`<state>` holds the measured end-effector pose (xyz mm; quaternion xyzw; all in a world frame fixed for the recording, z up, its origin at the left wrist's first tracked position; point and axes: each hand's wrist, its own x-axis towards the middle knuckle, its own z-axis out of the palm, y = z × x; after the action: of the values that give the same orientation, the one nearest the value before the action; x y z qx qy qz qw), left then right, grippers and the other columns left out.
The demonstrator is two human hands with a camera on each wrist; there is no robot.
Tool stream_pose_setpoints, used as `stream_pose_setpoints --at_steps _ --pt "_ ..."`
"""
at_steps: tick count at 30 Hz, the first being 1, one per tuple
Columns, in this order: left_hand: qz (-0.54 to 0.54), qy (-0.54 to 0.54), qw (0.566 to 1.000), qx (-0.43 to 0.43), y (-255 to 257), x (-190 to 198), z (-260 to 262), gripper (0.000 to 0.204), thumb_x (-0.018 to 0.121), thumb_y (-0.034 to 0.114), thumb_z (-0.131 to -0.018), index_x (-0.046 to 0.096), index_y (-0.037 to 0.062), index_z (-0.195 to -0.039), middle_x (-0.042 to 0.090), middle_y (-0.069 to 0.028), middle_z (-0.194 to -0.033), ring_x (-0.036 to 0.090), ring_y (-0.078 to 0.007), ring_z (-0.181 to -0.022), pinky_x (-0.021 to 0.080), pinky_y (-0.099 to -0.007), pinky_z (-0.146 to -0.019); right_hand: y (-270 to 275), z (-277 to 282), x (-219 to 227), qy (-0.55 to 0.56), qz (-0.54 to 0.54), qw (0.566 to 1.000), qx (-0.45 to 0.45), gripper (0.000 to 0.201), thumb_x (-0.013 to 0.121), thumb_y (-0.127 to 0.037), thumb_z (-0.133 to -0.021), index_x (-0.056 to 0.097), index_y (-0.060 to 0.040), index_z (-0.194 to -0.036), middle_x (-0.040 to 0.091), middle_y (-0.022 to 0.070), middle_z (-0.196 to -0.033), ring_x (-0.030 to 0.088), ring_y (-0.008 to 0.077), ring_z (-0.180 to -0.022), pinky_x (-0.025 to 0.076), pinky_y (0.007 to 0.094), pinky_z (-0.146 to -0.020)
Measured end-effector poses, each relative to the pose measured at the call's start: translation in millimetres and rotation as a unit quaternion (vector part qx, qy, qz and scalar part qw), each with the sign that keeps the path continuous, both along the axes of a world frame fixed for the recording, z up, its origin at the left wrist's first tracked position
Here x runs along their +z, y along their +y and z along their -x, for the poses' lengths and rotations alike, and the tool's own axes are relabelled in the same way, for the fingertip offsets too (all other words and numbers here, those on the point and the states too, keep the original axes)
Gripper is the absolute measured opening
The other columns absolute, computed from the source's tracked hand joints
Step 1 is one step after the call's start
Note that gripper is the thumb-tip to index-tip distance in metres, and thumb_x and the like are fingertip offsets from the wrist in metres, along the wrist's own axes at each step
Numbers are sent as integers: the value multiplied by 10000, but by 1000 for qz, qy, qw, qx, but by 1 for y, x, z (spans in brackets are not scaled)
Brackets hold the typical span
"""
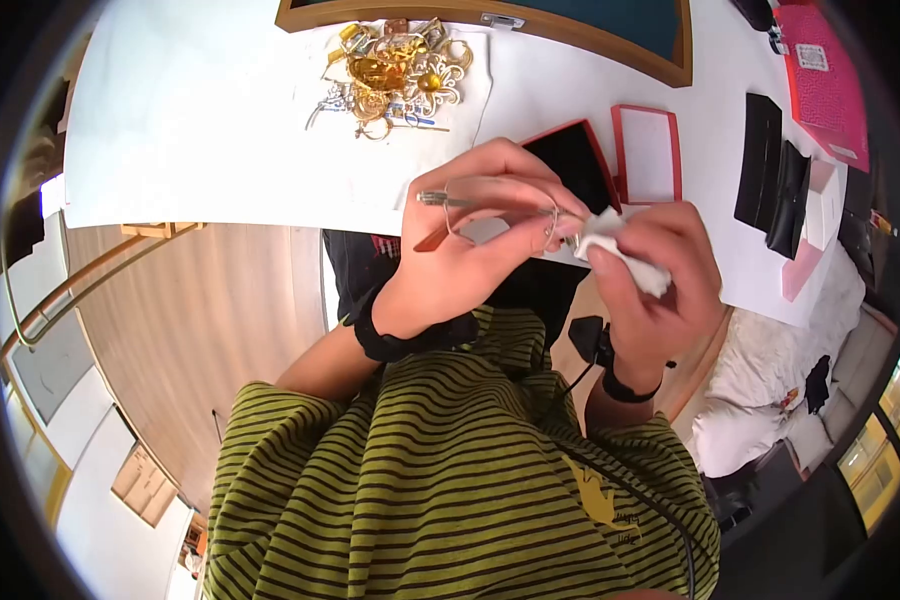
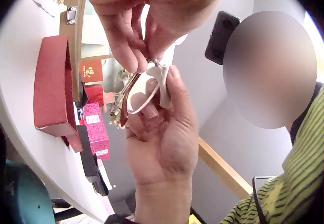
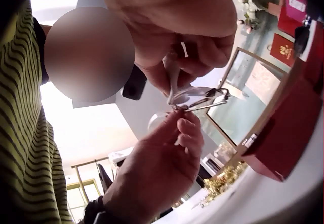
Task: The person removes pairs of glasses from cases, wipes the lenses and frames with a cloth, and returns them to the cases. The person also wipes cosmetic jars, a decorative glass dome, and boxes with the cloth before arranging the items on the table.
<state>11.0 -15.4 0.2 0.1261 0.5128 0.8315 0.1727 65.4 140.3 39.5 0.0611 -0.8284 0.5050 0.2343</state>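
Note:
Thin metal-framed eyeglasses (image 1: pixel 432 198) are held between both hands, above the table's front edge. My left hand (image 1: pixel 455 245) pinches the frame with thumb and fingers; its near lens end points toward the right hand. A folded white cloth (image 1: pixel 625 265) sits in my right hand (image 1: pixel 675 270), pinched by the thumb and fingers against the glasses. In the right wrist view the cloth (image 3: pixel 172 74) meets a lens, while the slim temples of the eyeglasses (image 3: pixel 215 104) stick out to the side. The left wrist view shows the cloth (image 2: pixel 163 84) wrapped over the rim.
Gold jewellery (image 1: pixel 395 75) is heaped on a white cloth at the back. Behind lies a wooden-framed tray (image 1: pixel 685 60). A black-lined red box (image 1: pixel 575 160) and a white-lined red box (image 1: pixel 677 160) are near the hands. Black cases (image 1: pixel 760 160) and a pink box (image 1: pixel 825 80) stand right.

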Motion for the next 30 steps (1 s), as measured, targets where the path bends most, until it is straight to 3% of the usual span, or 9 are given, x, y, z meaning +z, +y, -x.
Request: stream_pose_setpoints --at_steps 4,7,12,14,20,22,25,28,30 --pt "27 103 994 -23 -3 -2 1 150 612 -112 -768 617 -31 -894 615 -154 -945 677 -224 -849 581 -275 -680 -4 2 -1 16 13 1000 -9 201 752 66 -645 663 20 -819 599 95 -768 550 133 -601 395 211 -483" --pt "-40 70 997 21 1 -7 -5 126 641 -88 -802 615 -34 -912 600 -192 -939 641 -198 -773 528 -225 -546 -1 0 -1 -24 26 999 -21 195 745 60 -661 660 25 -834 602 90 -772 555 134 -625 404 212 -511" --pt "-8 123 992 -5 -1 -10 -2 150 659 -93 -782 616 -35 -913 602 -171 -909 645 -228 -827 565 -300 -672 2 0 -1 -58 34 997 -24 178 726 42 -701 654 32 -863 607 82 -784 556 131 -649 402 212 -535" --pt "2 147 989 -22 -3 -6 1 158 665 -92 -776 619 -21 -910 603 -169 -910 644 -231 -824 563 -314 -690 1 2 -1 -62 105 990 -66 164 706 30 -734 652 31 -889 611 72 -800 551 106 -653 383 195 -518" --pt "31 155 985 -61 -8 4 6 200 685 -90 -751 627 39 -892 607 -160 -899 641 -227 -816 557 -324 -712 3 1 -5 -164 155 974 -7 122 644 21 -799 649 33 -921 631 58 -839 538 57 -652 388 169 -517" --pt "24 164 985 -51 -9 2 5 207 687 -89 -748 628 51 -887 607 -157 -892 641 -225 -817 556 -324 -711 1 -3 -1 -223 245 943 -16 113 642 18 -807 641 52 -915 636 55 -837 546 58 -652 408 172 -543" --pt "24 164 985 -46 -8 -2 4 205 689 -88 -745 627 45 -888 609 -157 -889 642 -225 -821 556 -323 -710 5 -6 -8 -190 183 964 -23 125 626 34 -814 630 68 -934 635 72 -873 571 83 -713 439 187 -584" --pt "17 169 984 -49 -6 -2 3 209 689 -89 -746 626 41 -896 609 -157 -892 644 -227 -822 556 -325 -704 -1 -3 -3 -83 225 967 -83 150 612 45 -815 623 67 -964 630 95 -912 584 120 -778 459 209 -609" --pt "-4 147 988 -38 -4 -4 2 206 681 -94 -744 629 34 -896 605 -159 -897 646 -236 -816 559 -335 -698 -3 -5 8 -79 219 967 -102 189 622 52 -799 622 61 -988 625 128 -939 589 147 -816 476 232 -623"
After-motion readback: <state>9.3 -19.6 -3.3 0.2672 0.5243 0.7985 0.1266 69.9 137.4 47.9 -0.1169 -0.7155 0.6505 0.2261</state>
